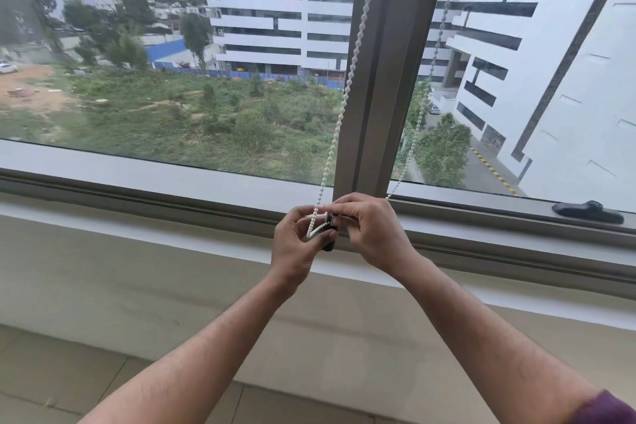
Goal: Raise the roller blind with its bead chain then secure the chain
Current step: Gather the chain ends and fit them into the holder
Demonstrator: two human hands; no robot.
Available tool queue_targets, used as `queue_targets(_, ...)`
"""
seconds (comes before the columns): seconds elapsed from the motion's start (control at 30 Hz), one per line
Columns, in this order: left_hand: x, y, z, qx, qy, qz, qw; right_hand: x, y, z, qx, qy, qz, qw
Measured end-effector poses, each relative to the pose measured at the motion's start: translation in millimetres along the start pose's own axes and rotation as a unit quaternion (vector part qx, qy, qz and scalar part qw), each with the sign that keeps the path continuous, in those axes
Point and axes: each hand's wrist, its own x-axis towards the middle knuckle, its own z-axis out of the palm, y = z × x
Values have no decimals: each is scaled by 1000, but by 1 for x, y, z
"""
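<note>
White bead chain [356,45] pinched btwn both hands [344,234], fingers curled.

white high-rise [275,3] outside, overgrown lot [206,120], dark object [588,212] on sill

The chain [347,79] runs off the top edge, so the blind it works is out of view. Its lowest loop disappears behind the fingers of the left hand [297,244] and right hand [370,231]. A small dark piece [329,244] between the two hands is mostly covered; what it is cannot be told, nor whether the chain is caught in it. The right strand passes behind the right hand. A dark object [589,212] on the sill is too indistinct to identify.
</note>
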Motion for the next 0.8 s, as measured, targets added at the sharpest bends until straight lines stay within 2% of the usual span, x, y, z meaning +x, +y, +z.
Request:
queue_targets(0.4,-4,3,3,24,14,13,1000,-4,-3,-3,-30,-1,25,999)
queue_targets(0.8,1,2,3,52,15,11,998,4,0,-13,-155,-53,-55,985)
